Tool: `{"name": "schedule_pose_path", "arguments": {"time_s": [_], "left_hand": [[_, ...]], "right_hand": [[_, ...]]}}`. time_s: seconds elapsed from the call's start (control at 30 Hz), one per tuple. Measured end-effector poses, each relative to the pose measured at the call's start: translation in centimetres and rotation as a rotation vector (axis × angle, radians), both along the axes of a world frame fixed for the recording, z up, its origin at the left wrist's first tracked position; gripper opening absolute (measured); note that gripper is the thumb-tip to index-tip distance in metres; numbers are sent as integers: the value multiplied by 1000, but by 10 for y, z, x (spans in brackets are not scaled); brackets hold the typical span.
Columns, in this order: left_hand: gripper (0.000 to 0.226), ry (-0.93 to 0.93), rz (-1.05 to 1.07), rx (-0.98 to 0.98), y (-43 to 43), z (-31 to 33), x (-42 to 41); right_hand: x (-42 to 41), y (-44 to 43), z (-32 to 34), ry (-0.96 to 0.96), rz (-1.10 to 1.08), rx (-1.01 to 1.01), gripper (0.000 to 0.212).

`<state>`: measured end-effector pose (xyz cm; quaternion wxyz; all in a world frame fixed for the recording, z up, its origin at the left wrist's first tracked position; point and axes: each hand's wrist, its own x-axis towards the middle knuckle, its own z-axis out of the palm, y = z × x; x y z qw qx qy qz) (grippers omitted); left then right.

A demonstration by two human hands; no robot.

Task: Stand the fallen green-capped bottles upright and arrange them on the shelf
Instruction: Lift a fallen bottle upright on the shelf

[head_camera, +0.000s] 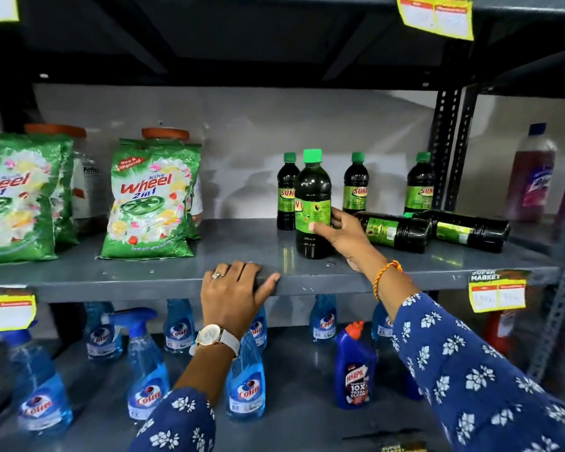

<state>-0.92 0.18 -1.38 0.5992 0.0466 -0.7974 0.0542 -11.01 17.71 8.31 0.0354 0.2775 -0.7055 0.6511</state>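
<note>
On the grey middle shelf, my right hand grips a dark green-capped bottle that stands upright near the front. Three more such bottles stand upright at the back: one just behind the held one, one to its right, one by the shelf post. Two bottles lie on their sides to the right of my hand, a nearer one and a farther one. My left hand rests on the shelf's front edge, fingers curled over it.
Green detergent packs and orange-lidded jars fill the shelf's left half. A reddish bottle stands past the slotted post. Blue spray bottles and a blue toilet-cleaner bottle stand on the lower shelf. Yellow price tags hang from shelf edges.
</note>
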Motion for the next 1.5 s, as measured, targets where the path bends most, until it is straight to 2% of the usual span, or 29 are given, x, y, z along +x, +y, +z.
{"name": "schedule_pose_path", "arguments": {"time_s": [0.07,0.13,0.17,0.23,0.27,0.33,0.43,0.5,0.57,0.67,0.8,0.97,1.13,1.37,1.5], "left_hand": [[45,4,3,17,1,-1,-1],[46,3,7,31,1,-3,-2],[46,-6,8,37,1,-3,-2],[46,-19,7,47,2,-3,-1],[46,-18,7,51,2,-3,-1],[46,-20,5,58,4,-3,-2],[47,-18,5,63,5,-3,-1],[46,-21,9,60,5,-3,0],[46,-24,11,59,5,-3,0],[49,-23,12,59,6,-3,-1],[50,-32,10,68,7,-3,0],[55,-52,5,91,6,-3,1],[55,-83,-1,116,7,-2,1],[64,-151,33,124,11,1,4],[56,-185,87,116,16,1,6]], "right_hand": [[-3,-1,1,-79,34,-17,29],[-8,-3,-1,-92,69,11,30],[-11,-5,-2,-72,57,40,43],[-14,-8,-6,-3,-59,143,81],[-15,-9,-7,21,-102,184,88],[-16,-7,-8,8,-100,169,82],[-20,-3,-8,-122,17,74,76],[-23,-3,-7,-144,83,70,80],[-26,-4,-8,-139,62,96,83],[-22,-4,-9,-90,-17,109,66],[-21,-4,-9,-89,73,125,46],[-24,-5,-9,-112,160,108,45],[-24,-8,-13,-23,24,172,58],[-4,-2,-11,71,-6,227,47],[10,5,-15,121,13,246,49]]}}
